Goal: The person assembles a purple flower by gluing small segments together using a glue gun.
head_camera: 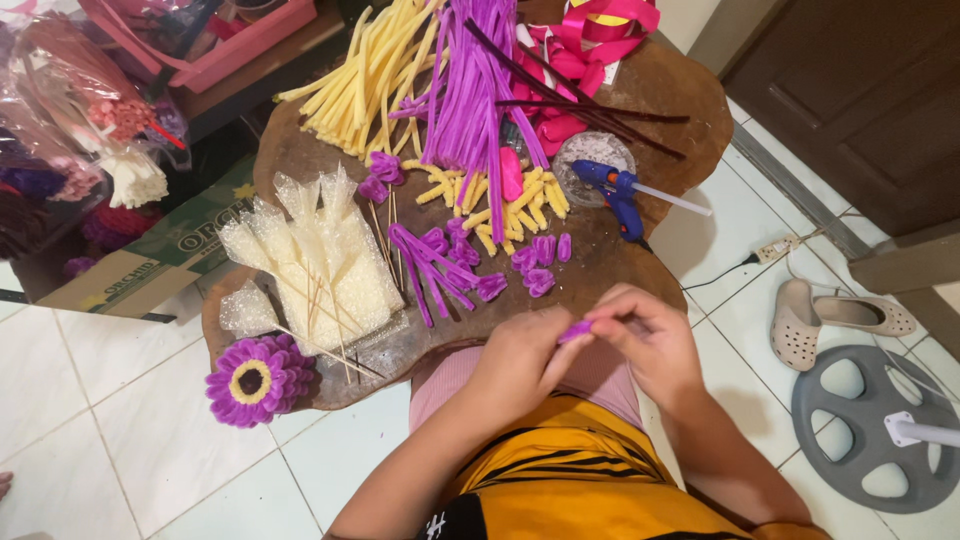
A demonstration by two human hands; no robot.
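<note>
Across the low wooden table (640, 90), one finished purple pipe-cleaner flower (256, 379) is laid out, many purple stems (470, 90) unused, while a small purple pipe-cleaner petal (575, 331) is pinched between left hand (525, 362) and right hand (645, 338).

Bench: irregular dark wooden slab (690, 90), low over white floor tiles (100, 400).
Glue tool: blue hot-glue gun (620, 195), lying beside a round clear dish (590, 160).
Flower: finished purple fuzzy blossom with yellow centre (255, 380), at the bench's near-left edge.
Footwear: beige clogs (835, 318), right of the bench.
</note>
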